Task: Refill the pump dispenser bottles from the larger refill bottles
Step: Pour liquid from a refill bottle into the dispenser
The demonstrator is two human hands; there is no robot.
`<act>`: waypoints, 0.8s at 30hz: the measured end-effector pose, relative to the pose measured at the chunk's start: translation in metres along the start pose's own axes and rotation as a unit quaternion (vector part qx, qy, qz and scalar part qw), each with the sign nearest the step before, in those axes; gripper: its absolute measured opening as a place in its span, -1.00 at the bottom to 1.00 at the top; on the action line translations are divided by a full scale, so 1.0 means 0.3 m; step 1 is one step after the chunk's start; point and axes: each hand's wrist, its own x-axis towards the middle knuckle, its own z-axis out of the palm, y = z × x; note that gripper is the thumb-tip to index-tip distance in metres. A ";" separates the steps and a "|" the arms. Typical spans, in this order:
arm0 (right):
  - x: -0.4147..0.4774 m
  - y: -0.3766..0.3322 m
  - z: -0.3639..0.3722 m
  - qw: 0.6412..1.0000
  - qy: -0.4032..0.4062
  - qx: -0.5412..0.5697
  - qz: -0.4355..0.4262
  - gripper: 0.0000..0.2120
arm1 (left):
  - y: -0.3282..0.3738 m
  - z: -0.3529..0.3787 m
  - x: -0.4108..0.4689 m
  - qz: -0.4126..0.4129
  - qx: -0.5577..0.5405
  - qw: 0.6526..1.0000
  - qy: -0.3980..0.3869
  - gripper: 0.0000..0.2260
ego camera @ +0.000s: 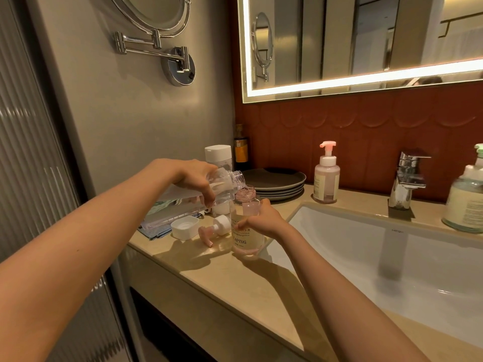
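Observation:
My left hand (194, 178) grips a clear refill bottle (217, 190), tipped so its open mouth sits over the neck of a pink-tinted dispenser bottle (245, 240). Clear liquid runs into that neck. My right hand (261, 218) holds the dispenser bottle upright on the beige counter (235, 278). Its pink and white pump head (213, 229) lies on the counter to the left, next to a white square cap (185, 227). A second white-capped refill bottle (218, 155) stands behind my left hand.
A pink pump bottle (326, 176) stands by the wall and a green one (467, 199) at the far right. Grey plates (277, 182) are stacked behind. The white sink (392, 259) and chrome tap (406, 178) lie to the right. Blue packets (154, 228) rest at the counter's left edge.

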 end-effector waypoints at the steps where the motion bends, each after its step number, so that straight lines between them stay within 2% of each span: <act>1: -0.001 0.000 0.000 1.000 0.000 -0.002 0.000 -0.15 | 0.000 0.000 0.000 0.001 -0.001 1.000 -0.001 -0.63; 7: -0.001 0.000 -0.001 1.000 0.000 -0.005 -0.002 -0.16 | -0.010 0.004 0.009 0.001 0.002 1.000 0.000 -0.62; 11: -0.002 0.002 -0.001 1.000 0.000 0.004 -0.001 -0.18 | -0.011 0.004 0.010 0.003 0.008 1.000 0.003 -0.67; 24: -0.003 -0.002 -0.002 1.000 -0.001 -0.001 0.001 -0.16 | -0.011 0.004 0.010 -0.002 0.010 1.000 0.000 -0.61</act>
